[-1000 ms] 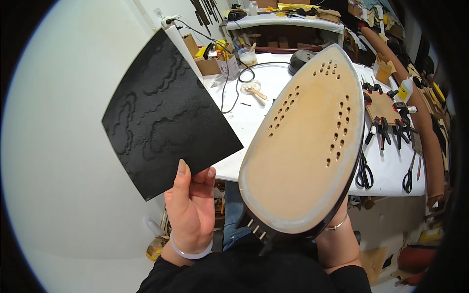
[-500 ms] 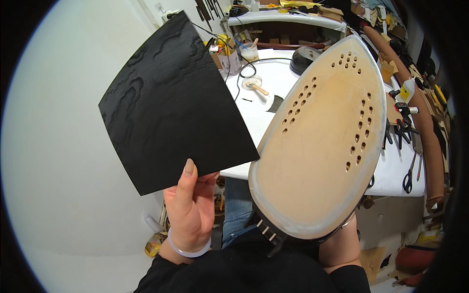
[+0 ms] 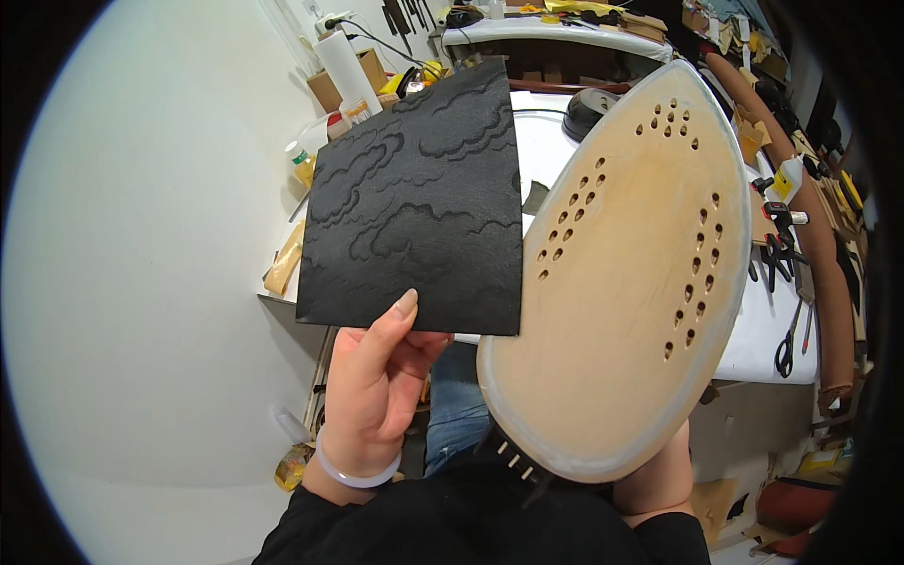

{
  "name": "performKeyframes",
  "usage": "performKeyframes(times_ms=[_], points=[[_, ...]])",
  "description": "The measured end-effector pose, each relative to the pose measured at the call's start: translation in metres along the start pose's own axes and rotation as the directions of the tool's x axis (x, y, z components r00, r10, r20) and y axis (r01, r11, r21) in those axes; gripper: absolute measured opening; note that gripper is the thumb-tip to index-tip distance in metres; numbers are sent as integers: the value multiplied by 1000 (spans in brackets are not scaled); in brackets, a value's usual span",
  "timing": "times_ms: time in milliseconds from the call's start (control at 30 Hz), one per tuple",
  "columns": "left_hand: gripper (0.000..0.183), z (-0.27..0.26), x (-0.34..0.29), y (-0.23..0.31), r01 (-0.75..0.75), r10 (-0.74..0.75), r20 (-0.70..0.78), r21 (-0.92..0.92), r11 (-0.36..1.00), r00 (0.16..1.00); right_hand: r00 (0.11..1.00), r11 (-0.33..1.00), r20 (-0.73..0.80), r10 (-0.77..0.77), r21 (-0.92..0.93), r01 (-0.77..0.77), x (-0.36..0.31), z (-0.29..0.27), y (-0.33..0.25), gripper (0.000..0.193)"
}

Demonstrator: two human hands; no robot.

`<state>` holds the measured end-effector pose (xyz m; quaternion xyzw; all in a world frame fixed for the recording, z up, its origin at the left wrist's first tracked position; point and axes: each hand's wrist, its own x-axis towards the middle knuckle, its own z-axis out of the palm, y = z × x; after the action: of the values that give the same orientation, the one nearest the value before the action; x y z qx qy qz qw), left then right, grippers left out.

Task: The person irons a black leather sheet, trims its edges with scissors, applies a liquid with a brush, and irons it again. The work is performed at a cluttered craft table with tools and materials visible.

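While a white worktable point(image 3: 765, 331) stretches away behind the raised hands, its far side is crowded with cables, a roll of white paper point(image 3: 344, 68), a cardboard box point(image 3: 330, 87) and small bottles, and a row of scissors and pliers point(image 3: 783, 282) lies along its right edge beside a long brown leather roll point(image 3: 817, 247). A pale wall fills the whole left of the view. Up in front of all this, the left hand point(image 3: 369, 395) pinches the lower edge of a black embossed sheet point(image 3: 419, 202) with a cloud pattern, thumb on the face and the other fingers curled behind it. Just beside the sheet, nearly touching its right edge, stands an iron point(image 3: 617, 282) turned soleplate-up, its tan plate dotted with steam holes. The right hand point(image 3: 659, 471) is almost wholly hidden behind the iron, so only its wrist shows; its fingers cannot be seen, though it appears to carry the iron from behind. A second bench point(image 3: 556, 28) at the back is too cluttered and bent by the lens to read.
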<state>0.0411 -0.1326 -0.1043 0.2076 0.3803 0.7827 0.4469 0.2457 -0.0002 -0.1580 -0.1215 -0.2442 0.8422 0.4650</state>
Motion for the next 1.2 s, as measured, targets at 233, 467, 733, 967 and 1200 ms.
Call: performKeyframes(times_ms=[233, 467, 733, 967, 1200], points=[[15, -1, 2, 18, -119, 132, -46, 218, 969, 990, 994, 986, 45, -97, -134, 103, 2, -5, 1, 52], [13, 3, 3, 33, -278, 318, -9, 465, 840, 948, 987, 961, -15, -163, -228, 155, 0, 15, -7, 66], [14, -3, 2, 36, -321, 352, 45, 528, 786, 935, 961, 857, -51, -271, -468, 216, 6, 21, -7, 47], [17, 10, 5, 27, -289, 329, -18, 434, 853, 944, 974, 883, -42, -224, -431, 185, 9, 5, -6, 47], [32, 2, 6, 27, -80, 83, 4, 318, 945, 997, 990, 895, 55, -129, -423, 141, 18, -18, -3, 59]])
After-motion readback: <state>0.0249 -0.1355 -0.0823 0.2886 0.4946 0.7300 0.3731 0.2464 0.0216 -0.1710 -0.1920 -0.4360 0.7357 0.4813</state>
